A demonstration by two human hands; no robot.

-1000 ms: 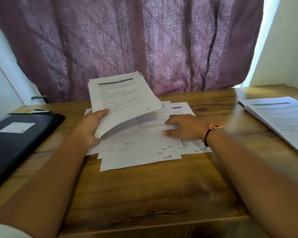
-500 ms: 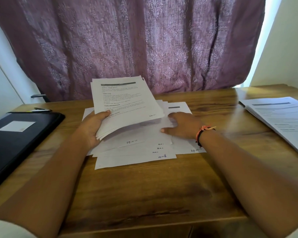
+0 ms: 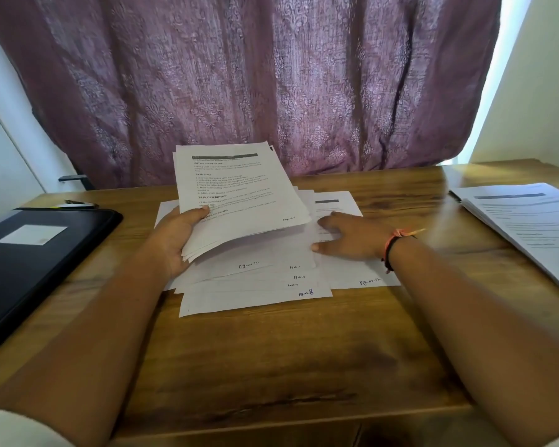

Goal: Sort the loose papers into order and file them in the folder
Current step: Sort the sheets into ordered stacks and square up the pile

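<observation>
Head — limp white sheets (image 3: 239, 201), perhaps leatherette folder (image 3: 29, 269)

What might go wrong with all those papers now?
1. The left hand grips the held stack only by its near left corner, and the sheets fan out. Some might slip and mix with the loose sheets beneath.
2. The right hand presses flat on the loose sheets. Sliding one out may drag its neighbours and crumple them.
3. The page numbers are small and partly covered, so a page might end up out of order.
</observation>
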